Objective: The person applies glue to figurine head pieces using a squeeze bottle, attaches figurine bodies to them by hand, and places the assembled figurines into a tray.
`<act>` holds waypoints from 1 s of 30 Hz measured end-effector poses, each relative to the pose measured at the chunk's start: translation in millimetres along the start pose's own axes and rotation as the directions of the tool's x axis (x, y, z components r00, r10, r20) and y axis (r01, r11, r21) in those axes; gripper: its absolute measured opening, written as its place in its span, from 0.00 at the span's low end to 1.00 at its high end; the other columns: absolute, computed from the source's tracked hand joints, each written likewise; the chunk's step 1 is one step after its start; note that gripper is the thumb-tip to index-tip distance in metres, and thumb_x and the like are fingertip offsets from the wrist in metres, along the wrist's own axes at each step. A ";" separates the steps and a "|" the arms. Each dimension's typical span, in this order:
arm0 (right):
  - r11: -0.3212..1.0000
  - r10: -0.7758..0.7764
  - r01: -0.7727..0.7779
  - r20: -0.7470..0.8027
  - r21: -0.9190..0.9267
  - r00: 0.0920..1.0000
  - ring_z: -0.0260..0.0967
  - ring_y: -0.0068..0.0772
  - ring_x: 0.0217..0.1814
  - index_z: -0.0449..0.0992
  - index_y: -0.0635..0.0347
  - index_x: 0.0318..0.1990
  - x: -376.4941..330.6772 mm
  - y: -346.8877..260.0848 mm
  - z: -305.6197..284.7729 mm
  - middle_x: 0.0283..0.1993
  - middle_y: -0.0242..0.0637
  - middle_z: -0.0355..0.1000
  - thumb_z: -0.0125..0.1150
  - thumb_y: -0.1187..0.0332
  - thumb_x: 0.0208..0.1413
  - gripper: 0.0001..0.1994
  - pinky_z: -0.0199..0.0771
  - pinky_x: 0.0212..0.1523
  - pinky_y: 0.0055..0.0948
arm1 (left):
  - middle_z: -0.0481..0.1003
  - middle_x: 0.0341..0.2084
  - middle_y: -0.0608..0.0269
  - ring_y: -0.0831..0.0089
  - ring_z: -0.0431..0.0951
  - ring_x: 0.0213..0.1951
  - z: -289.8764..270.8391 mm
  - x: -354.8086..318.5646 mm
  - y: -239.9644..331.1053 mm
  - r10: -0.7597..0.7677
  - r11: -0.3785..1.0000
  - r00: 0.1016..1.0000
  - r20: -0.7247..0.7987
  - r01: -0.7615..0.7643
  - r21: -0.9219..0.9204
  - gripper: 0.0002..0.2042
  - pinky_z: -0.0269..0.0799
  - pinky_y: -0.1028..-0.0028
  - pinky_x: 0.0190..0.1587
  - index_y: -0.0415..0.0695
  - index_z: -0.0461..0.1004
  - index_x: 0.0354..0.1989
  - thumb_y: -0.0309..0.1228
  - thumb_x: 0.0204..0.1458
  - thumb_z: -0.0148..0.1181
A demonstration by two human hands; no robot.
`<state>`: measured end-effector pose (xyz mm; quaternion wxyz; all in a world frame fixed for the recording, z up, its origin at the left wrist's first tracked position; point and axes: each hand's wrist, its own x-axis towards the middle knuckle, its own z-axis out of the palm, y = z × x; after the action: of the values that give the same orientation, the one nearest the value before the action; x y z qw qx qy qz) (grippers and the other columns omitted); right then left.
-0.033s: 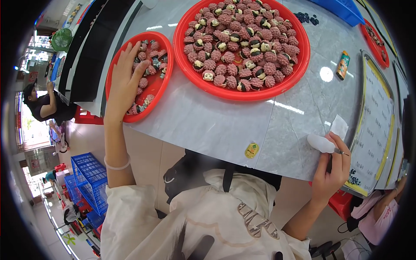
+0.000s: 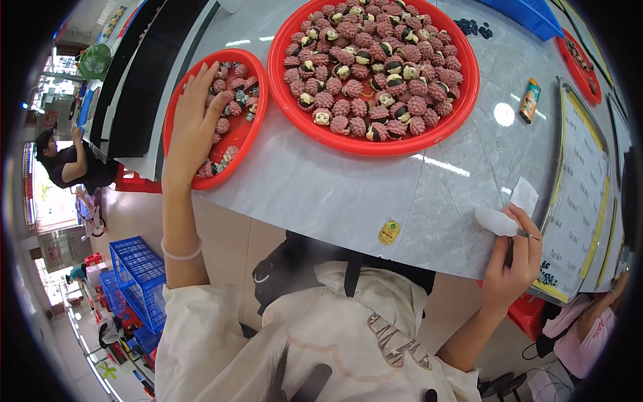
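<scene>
My left hand (image 2: 191, 134) reaches over the smaller red tray (image 2: 252, 137) at the left, fingers stretched out and lying above small pink-brown and grey pieces (image 2: 236, 107). Whether the fingertips touch any piece is hard to see. Near the table's front right, my right hand (image 2: 514, 264) grips a white squeeze bottle (image 2: 494, 221) with a thin metal needle tip. A white piece of paper or tissue (image 2: 525, 195) shows beside its fingers. In the middle, a large round red tray (image 2: 375, 149) holds many small bumpy pink-brown figure pieces (image 2: 375, 67) with cream and black parts.
An orange and green tube (image 2: 530, 102) lies on the grey table at the right, before a framed white sheet (image 2: 577, 194). A yellow tag (image 2: 389, 232) rests near the front edge. Dark small pieces (image 2: 474, 27) and a blue bin (image 2: 529, 15) are at the back right.
</scene>
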<state>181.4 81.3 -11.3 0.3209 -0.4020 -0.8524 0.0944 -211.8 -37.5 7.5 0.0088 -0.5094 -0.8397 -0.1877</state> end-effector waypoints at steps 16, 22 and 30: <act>1.000 0.016 -0.016 -0.004 -0.013 1.000 0.66 0.39 0.38 0.71 0.67 0.28 1.4 -3.9 2.0 0.37 0.40 0.69 0.49 0.83 0.33 0.10 0.63 0.38 0.30 | 0.50 0.57 0.57 0.62 0.46 0.59 -5.8 -8.8 -3.6 -0.066 0.997 0.997 0.032 0.065 0.035 0.22 0.38 0.68 0.58 0.50 0.58 0.54 0.45 0.53 0.36; 0.999 0.030 -0.030 -0.001 -0.018 1.000 0.66 0.39 0.38 0.71 0.67 0.26 0.8 -3.9 1.1 0.38 0.40 0.69 0.50 0.82 0.34 0.07 0.63 0.37 0.29 | 0.50 0.56 0.55 0.62 0.46 0.59 -18.9 -16.3 -3.4 -0.005 1.000 0.989 0.146 0.005 0.005 0.22 0.39 0.69 0.58 0.48 0.57 0.54 0.44 0.52 0.38; 0.997 0.059 -0.058 0.008 -0.048 0.998 0.66 0.38 0.39 0.72 0.67 0.28 -2.3 -3.6 -0.8 0.38 0.40 0.69 0.50 0.82 0.36 0.09 0.63 0.39 0.29 | 0.48 0.56 0.50 0.62 0.43 0.60 -14.1 -32.2 -1.2 -0.112 0.993 0.981 0.159 0.106 0.042 0.24 0.40 0.71 0.58 0.43 0.52 0.56 0.42 0.52 0.40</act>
<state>180.7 77.1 -10.3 0.3041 -0.4340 -0.8437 0.0851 -199.8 -70.1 13.6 -0.0610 -0.4760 -0.8673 -0.1322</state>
